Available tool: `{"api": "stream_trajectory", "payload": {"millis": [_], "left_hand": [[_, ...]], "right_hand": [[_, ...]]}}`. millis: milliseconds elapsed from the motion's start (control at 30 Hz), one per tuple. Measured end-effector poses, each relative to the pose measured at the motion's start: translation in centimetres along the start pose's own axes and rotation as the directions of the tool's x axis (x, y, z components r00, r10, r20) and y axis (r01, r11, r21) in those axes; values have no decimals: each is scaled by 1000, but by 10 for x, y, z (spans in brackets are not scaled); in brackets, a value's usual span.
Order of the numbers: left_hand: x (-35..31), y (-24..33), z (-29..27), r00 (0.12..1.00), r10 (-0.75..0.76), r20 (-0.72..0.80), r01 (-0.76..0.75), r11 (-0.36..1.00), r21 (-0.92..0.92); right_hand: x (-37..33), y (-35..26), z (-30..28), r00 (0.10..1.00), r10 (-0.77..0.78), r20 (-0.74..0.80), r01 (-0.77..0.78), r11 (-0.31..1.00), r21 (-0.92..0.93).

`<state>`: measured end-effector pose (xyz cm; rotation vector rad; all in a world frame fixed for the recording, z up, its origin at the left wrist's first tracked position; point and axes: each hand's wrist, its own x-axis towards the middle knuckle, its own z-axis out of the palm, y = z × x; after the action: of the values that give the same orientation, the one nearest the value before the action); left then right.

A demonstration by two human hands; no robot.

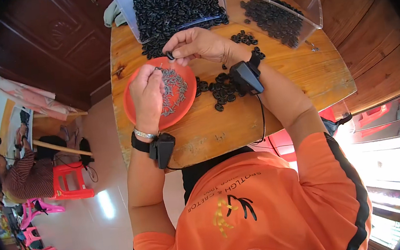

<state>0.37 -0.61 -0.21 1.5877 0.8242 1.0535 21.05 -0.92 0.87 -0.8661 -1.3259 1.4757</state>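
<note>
two hands over red dish [135, 113], right hand [197, 45] pinching black ring [170, 56], left hand [147, 94] just below

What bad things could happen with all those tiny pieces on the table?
The black ring pinched in the right hand might slip and drop. The red dish of small metal pins sits near the table edge, so a left hand bump could tip it. Loose rings by the wrist could get swept off.
</note>
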Motion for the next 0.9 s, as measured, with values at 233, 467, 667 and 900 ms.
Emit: {"api": "stream_trajectory", "payload": {"millis": [233, 467, 667, 900], "left_hand": [[0, 1, 1, 1000, 6, 4, -6, 1000, 11], [1, -4, -1, 1000, -2, 1, 2, 999, 32], [0, -3, -2, 1000, -19, -16, 20, 999, 39], [0, -6, 0, 999, 33, -12, -31, 989, 145]], "right_hand": [[2, 0, 9, 998, -38, 53, 39, 999, -8], [4, 5, 9, 997, -56, 51, 58, 997, -46], [2, 0, 17, 997, -67, 43, 72, 988, -136], [5, 1, 18, 991, -126, 33, 131, 945, -301]]}}
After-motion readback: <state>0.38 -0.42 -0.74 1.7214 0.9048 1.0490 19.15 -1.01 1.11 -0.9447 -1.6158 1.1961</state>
